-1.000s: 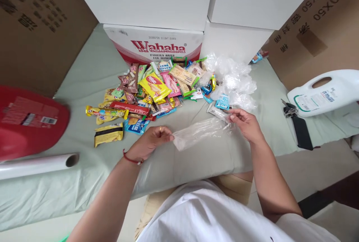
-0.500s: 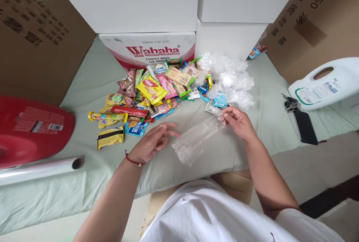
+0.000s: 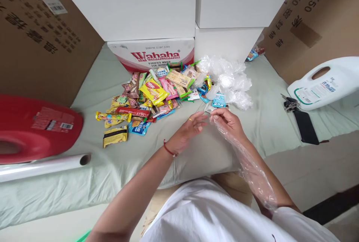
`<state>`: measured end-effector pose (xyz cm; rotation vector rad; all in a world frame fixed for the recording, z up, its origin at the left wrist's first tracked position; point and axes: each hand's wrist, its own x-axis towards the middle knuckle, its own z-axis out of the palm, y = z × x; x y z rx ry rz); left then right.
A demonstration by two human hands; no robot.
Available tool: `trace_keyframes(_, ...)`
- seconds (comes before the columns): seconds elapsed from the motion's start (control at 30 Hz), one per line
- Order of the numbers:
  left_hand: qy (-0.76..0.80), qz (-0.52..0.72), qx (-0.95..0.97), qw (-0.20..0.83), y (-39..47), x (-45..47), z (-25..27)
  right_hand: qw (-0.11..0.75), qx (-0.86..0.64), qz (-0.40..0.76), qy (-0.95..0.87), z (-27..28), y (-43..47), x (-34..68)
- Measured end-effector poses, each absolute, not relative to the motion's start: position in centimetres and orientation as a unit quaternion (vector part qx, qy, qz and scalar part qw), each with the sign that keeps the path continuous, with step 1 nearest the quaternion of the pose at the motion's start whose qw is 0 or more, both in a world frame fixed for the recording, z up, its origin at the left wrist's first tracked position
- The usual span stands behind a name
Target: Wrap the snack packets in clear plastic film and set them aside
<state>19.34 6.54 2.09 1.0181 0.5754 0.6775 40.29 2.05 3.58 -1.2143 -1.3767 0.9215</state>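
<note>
Pinching one end of a clear plastic bag [image 3: 254, 176], the right hand [image 3: 229, 123] probably presents that edge to the left hand [image 3: 188, 131], unclenched and seemingly empty

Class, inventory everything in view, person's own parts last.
Snack packets: many, multicoloured, heaped centrally
Loose bag: one, clear, from right hand
Crumpled bags: several, clear, beside packets
Wahaha carton: one, white-red, behind packets
Boxes: three, white, back
Printed cartons: two, brown, both sides
Jug: one, red, left
Roll: one, white, below jug
Bottle: one, white, right
Keys: uncountable, dark, by bottle
Flat object: one, black, right
Unclear item: one, green, bottom
Cloth: one, pale green, underneath
Bracelet: one, red, centre
Shirt: one, white, bottom
Left hand: one, bare, wearing bracelet
Right hand: one, bare, pinching bag
</note>
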Motion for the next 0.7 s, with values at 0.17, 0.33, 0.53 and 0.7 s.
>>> trace_keyframes(0.17, 0.236, 0.301, 0.374, 0.845, 4.7, 23.2, 0.9, 0.579, -0.556, 0.351, -0.482, 2.9, 1.7, 38.8)
trace_keyframes(0.33, 0.299, 0.33, 0.405, 0.798, 3.7, 23.6, 0.9, 0.664, -0.531, 0.403, -0.339, 2.3, 2.0, 38.2)
trace_keyframes(0.53, 0.349, 0.394, 0.452, 0.72, 3.1, 23.8, 0.9, 0.682, -0.531, 0.427, -0.265, 1.1, 2.3, 36.9)
trace_keyframes(0.7, 0.367, 0.399, 0.443, 0.714, 2.4, 22.6, 1.8, 0.595, -0.566, 0.495, -0.285, 1.3, 1.5, 37.2)
